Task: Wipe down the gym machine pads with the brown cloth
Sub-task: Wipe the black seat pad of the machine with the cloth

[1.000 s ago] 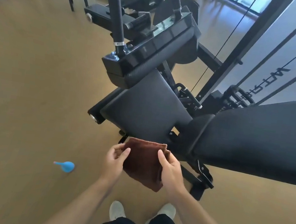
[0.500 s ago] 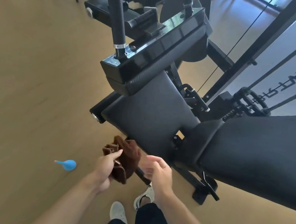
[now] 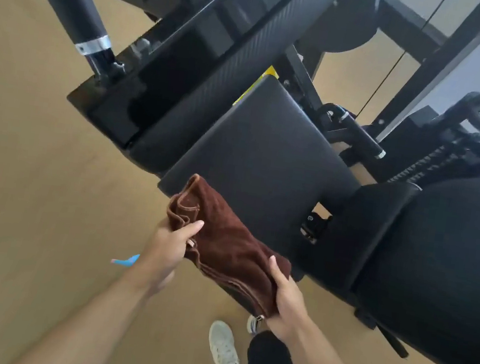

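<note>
Holding the brown cloth [image 3: 225, 245] folded between both hands, you have it stretched in a band whose long axis runs from about ten o'clock down to four o'clock. Your left hand [image 3: 167, 245] pinches the bunched upper end, thumb laid over the top with fingers curled beneath; your right hand [image 3: 286, 298] grips the lower end, thumb up along the fold and fingers wrapped under it. Neither hand is slack — both are closed on the fabric.

What matters next is where the pad lies from that grip. The black seat pad [image 3: 266, 157] sits directly ahead at twelve o'clock, its near edge just past the cloth's upper end, so your left hand is the nearer one. Whether the fabric already touches the pad I cannot tell; it overlaps the pad's near corner in the head view. My judgement is that wiping has not begun.

At three o'clock runs a long back pad [image 3: 450, 270], dark and smooth, joined to the seat by a padded section. The upholstery looks slick, so the cloth should glide. Beyond are machine frame members and cables; underfoot is tan wood floor [image 3: 33, 185], with a small blue object [image 3: 127, 260] at nine o'clock beside your left wrist.
</note>
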Available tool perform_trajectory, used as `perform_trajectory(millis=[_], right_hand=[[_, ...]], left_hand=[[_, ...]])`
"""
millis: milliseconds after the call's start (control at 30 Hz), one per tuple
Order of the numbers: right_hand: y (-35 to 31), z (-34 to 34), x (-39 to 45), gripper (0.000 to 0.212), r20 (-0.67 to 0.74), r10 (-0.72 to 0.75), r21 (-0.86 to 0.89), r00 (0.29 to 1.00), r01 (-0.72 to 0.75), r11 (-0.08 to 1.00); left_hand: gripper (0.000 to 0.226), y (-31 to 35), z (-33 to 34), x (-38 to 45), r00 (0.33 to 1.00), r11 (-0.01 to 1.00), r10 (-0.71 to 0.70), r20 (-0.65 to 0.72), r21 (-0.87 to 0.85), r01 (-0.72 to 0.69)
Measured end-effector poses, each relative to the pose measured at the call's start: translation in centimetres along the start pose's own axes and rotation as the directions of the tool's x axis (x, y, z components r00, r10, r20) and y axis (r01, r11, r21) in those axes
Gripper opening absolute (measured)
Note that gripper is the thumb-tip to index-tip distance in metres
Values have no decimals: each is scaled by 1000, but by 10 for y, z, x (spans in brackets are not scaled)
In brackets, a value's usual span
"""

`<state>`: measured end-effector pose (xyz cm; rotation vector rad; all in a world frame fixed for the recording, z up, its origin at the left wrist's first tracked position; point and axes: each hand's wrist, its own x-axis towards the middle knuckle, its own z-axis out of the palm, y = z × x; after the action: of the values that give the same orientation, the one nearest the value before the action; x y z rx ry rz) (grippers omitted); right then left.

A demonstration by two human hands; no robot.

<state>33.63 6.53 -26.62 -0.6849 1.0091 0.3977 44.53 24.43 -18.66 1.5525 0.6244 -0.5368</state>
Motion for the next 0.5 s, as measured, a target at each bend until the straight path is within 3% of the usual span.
perform_trajectory(millis=[67,233,300,367,433,500], right_hand=[[-23,15,12,32,-21,-147,-109,989,144,983],[-82,61,31,9,111,-391,-229,913,407,884],[-90,72,49,13,120,-423,-293,898,439,849],[-86,73,73,42,43,-449,-479,892,413,775],[-73,67,97,74,-65,-554,-723,830,344,599],[-56,66,120,72,50,-675,-853,736,383,355]], left_hand=[[21,2,-13,20,996,999,41,-82,19,-39],[23,28,-38,68,978,986,164,-131,64,-157],[18,43,-42,84,953,967,237,-187,144,-213],[29,47,-41,99,913,925,290,-286,328,-191],[46,40,-37,114,846,795,384,-371,598,-99],[47,23,-30,132,812,503,562,-157,844,-185]])
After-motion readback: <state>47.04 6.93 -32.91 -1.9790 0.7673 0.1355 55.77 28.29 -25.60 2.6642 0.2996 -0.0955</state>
